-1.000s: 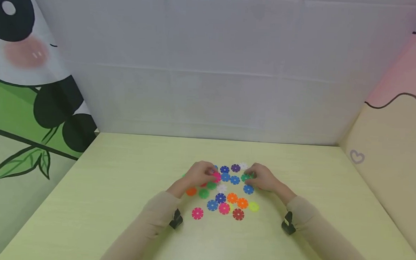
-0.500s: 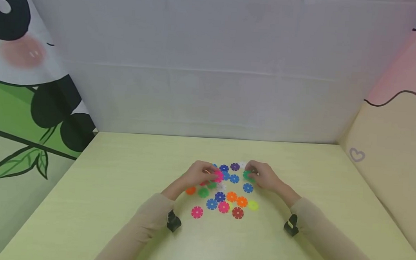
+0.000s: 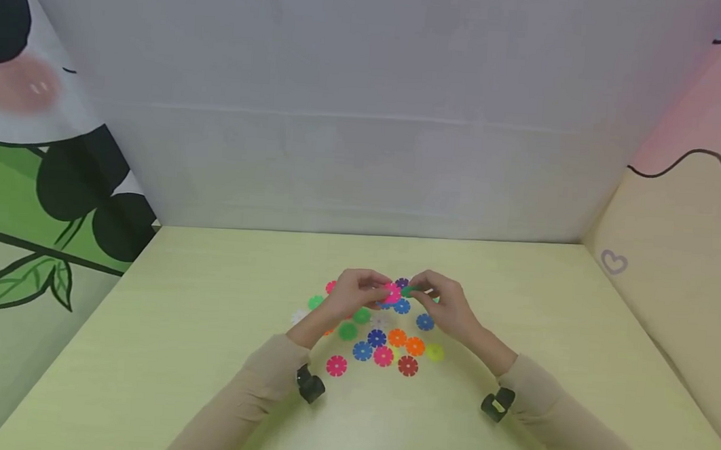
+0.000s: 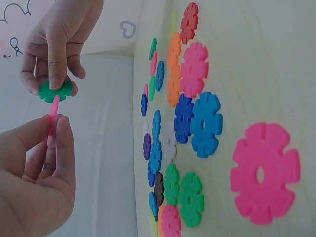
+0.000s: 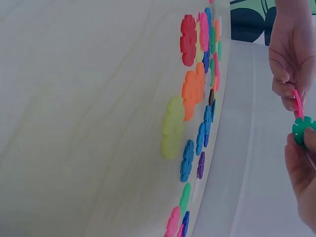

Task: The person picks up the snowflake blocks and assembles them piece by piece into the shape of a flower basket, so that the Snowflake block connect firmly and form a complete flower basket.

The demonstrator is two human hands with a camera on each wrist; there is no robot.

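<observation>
Between the thumb and fingers of my left hand (image 3: 357, 296) is a pink notched plastic disc (image 3: 391, 293), a flower-shaped snowflake piece. My right hand (image 3: 448, 308) pinches a green disc (image 3: 407, 291) of the same kind. In the left wrist view the pink disc (image 4: 54, 111) stands edge-on, its upper rim meeting the lower rim of the green disc (image 4: 47, 93) crosswise. The right wrist view also has the pink disc (image 5: 298, 104) and green disc (image 5: 300, 129) meeting at their edges. Both hands are raised above the far side of the loose discs.
Several loose discs lie on the pale table (image 3: 207, 353) below the hands, among them a pink disc (image 3: 337, 366), a dark red disc (image 3: 407, 366) and a yellow disc (image 3: 435, 352). Some overlap. A pale wall (image 3: 363, 171) rises behind the table, with printed side walls.
Both hands have moved toward each other and up, bringing the pink and green discs from apart to edge against edge. The head view has shifted slightly.
</observation>
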